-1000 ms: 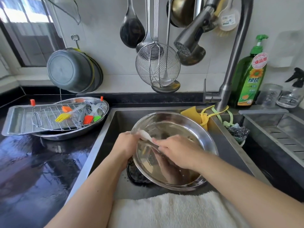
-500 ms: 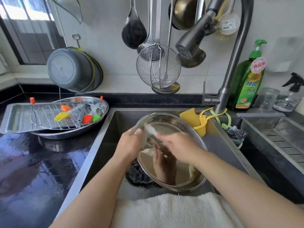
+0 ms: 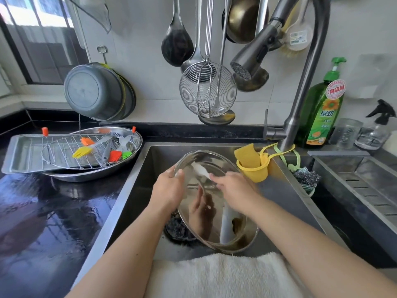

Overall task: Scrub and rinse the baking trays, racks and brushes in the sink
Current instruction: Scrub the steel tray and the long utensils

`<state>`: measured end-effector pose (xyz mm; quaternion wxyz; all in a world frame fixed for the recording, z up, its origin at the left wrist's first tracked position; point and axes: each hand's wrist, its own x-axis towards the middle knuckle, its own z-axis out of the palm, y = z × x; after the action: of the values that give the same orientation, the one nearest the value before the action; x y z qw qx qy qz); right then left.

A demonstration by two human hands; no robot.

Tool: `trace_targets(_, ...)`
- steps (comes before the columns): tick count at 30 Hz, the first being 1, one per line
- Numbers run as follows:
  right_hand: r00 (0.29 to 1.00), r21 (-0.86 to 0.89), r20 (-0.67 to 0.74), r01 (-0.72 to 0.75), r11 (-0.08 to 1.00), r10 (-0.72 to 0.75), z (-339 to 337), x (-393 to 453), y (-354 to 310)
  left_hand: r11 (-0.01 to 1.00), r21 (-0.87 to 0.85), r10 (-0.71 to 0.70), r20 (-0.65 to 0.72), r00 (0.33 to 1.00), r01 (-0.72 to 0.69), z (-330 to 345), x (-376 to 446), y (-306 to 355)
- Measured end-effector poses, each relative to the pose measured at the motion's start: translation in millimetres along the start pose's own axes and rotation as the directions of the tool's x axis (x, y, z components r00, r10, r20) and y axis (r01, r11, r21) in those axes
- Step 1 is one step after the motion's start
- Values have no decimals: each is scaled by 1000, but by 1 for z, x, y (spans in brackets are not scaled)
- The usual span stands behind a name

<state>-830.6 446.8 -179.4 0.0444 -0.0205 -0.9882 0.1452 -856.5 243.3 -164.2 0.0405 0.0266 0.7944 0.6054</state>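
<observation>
The left hand (image 3: 169, 188) is grasping the rim of the oval steel tray (image 3: 214, 201), tilted in the sink (image 3: 137, 190), while the right hand (image 3: 233, 191) is clenching a whitish brush (image 3: 200, 169) against it. Left on the bench (image 3: 43, 222), a flat tray (image 3: 21, 155), rack (image 3: 62, 151) and coloured brushes (image 3: 113, 154) are sitting stacked, seemingly awaiting washing or draining

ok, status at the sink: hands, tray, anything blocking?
Left hand grips oval steel tray rim, tilted in sink. Right hand blurred, holds something whitish against it. Faucet dry. Nothing blocking.
</observation>
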Motion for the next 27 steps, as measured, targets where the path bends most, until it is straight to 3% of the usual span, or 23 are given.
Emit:
trace_targets(1,992,-82,-33,-122,989,120,-4,4,4,1000,10,5,12,1000,-5,2,-2,1)
trace_targets(2,990,-98,-7,-140,985,140,-4,3,5,1000,20,10,19,1000,-11,4,-3,1)
trace_targets(6,964,203,149,189,961,-221,7,-28,-26,1000,30,5,6,1000,-5,-1,0,-1)
trace_targets(7,969,193,130,182,964,-209,8,-27,-24,999,34,5,5,1000,-5,-2,0,0)
trace_targets(10,991,31,-46,-121,992,123,0,3,7,999,10,41,10,999,-41,-1,-3,3)
trace_targets(11,986,39,-48,-157,987,158,-1,3,11,999,7,48,10,999,-48,0,-2,3)
trace_targets(13,1000,146,16,-13,989,11,0,-10,1,998,10,56,11,998,-57,1,2,0)
trace_targets(15,966,225,116,202,953,-232,4,-32,-20,998,18,53,20,998,-53,-2,5,-3)
trace_targets(16,954,213,119,248,945,-277,6,-34,-20,999,22,49,26,998,-49,-3,6,-5)
trace_targets(18,997,146,7,73,987,-75,6,-11,2,999,6,48,28,998,-48,-4,6,-7)
trace_targets(20,988,170,-71,-121,978,135,3,-1,20,998,-49,44,48,998,-42,-2,4,-6)
trace_targets(22,999,267,15,31,963,-36,6,-11,10,995,-95,28,54,998,-23,-1,6,-6)
trace_targets(24,951,370,129,216,904,-280,14,-34,-15,993,-118,23,43,999,-18,-3,7,-7)
trace_targets(25,951,359,118,228,905,-287,13,-33,-15,993,-119,24,33,999,-20,-4,8,-7)
trace_targets(27,998,260,-15,57,964,-55,6,-10,1,993,-113,25,25,999,-22,-4,7,-7)
